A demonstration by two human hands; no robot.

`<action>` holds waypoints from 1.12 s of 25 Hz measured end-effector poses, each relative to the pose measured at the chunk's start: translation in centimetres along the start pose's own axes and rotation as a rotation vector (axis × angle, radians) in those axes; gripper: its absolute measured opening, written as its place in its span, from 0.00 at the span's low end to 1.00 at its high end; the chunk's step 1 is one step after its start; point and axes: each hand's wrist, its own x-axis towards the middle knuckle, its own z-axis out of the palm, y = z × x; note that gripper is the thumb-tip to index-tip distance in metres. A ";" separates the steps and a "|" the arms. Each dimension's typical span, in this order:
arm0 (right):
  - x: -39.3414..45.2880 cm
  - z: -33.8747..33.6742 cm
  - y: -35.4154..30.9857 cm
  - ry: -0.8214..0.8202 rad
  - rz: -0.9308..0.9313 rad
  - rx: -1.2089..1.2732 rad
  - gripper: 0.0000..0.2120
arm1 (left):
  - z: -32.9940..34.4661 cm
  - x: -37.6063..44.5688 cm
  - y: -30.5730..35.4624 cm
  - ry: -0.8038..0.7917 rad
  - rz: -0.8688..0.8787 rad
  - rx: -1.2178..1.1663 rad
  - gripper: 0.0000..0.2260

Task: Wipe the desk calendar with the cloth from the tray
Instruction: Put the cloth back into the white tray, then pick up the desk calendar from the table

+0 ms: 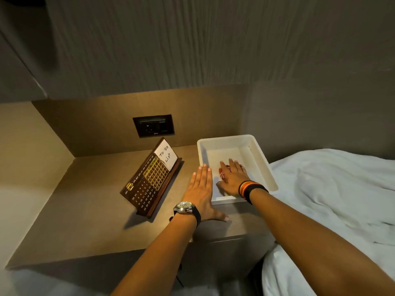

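Note:
A dark wooden desk calendar leans tilted on the bedside table, with a white "To Do List" note at its top. To its right stands a white plastic tray. My right hand reaches into the tray and lies flat over a red and white cloth, which is mostly hidden beneath it. My left hand rests flat on the table, fingers straight, against the tray's left wall, holding nothing. A watch is on my left wrist and striped bands on my right.
The brown table sits in a wall niche with a black socket plate behind the calendar. A bed with a pale sheet borders the table on the right.

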 end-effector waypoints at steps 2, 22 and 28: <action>-0.4 0.0 -1.0 0.101 -0.055 0.025 0.38 | -0.7 -1.3 -0.4 0.070 -0.013 0.020 0.66; 8.6 -3.5 -17.4 0.050 -0.153 0.924 0.22 | 0.0 -10.1 -2.6 0.822 -0.898 -1.161 0.41; 6.8 -2.3 -17.8 0.062 -0.187 1.019 0.16 | -2.1 -10.1 -6.1 0.841 -0.909 -1.390 0.46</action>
